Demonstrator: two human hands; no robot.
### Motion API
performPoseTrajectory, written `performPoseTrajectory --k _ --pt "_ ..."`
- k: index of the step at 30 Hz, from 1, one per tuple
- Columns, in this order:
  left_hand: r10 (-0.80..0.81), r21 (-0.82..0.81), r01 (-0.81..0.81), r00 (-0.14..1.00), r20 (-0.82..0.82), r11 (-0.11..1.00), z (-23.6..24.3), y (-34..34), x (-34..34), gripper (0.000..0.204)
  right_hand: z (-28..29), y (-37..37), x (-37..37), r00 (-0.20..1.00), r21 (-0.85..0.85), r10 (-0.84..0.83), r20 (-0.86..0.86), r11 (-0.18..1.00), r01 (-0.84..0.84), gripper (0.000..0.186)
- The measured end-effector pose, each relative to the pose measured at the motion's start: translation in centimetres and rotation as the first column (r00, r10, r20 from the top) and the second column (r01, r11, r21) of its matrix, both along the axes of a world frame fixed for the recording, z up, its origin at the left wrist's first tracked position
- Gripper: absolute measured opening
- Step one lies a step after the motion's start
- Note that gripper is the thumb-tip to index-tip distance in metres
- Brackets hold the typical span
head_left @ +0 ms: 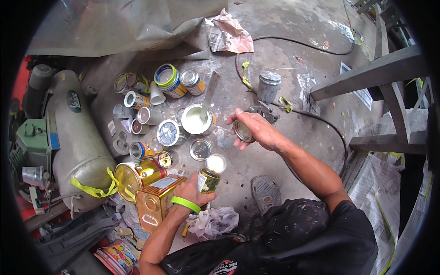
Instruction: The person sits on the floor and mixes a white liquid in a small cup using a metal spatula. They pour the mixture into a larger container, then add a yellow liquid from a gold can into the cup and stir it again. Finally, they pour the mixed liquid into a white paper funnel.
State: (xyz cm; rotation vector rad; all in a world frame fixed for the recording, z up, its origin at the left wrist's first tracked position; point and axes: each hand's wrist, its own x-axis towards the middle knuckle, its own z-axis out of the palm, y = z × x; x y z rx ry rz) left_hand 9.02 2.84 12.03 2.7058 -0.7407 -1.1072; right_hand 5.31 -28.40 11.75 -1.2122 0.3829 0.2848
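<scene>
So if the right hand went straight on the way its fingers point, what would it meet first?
Most likely the open can of white paint, just ahead of the right hand, though how high the hand hovers is unclear.

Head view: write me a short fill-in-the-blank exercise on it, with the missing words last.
1. The left hand grips a small can, and the wristband behind it is bright ____.
2. The round metal lid is held in the person's ____.
3. The large open can with a flat metal strip in it holds paint coloured ____.

Missing words: green; right hand; white.
</scene>
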Motion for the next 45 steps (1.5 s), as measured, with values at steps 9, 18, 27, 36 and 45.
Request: performPoseTrajectory --k 9,18,27,36,45 --pt "0.001 -0.030 -0.001 1.000 -0.015 1.000 0.5 -0.2 0.2 0.087 0.1 0.5 0.1 1.000 0.002 -0.022 0.002 1.000 0.022 0.070" --pt "0.067 -0.126 -0.059 0.996 0.066 0.990 -1.0 1.2 -0.2 0.087 -0.7 2.8 -0.3 0.932 -0.519 0.234 0.277 0.853 -0.059 0.058" --pt "0.237 -0.518 -0.174 0.970 0.057 0.838 -1.8 3.2 -1.6 0.086 -1.3 11.2 0.1 0.625 -0.726 0.629 0.462 0.673 -0.141 0.066" --pt "0.132 -0.423 -0.061 0.981 0.139 0.904 -2.2 5.6 -4.0 0.099 -0.7 14.2 -2.4 0.519 -0.863 0.779 0.351 0.484 -0.143 0.072" --pt "0.184 -0.532 -0.100 0.977 0.108 0.841 -0.4 7.5 -3.7 0.107 4.3 14.9 0.2 0.446 -0.920 0.856 0.261 0.361 -0.155 0.055"
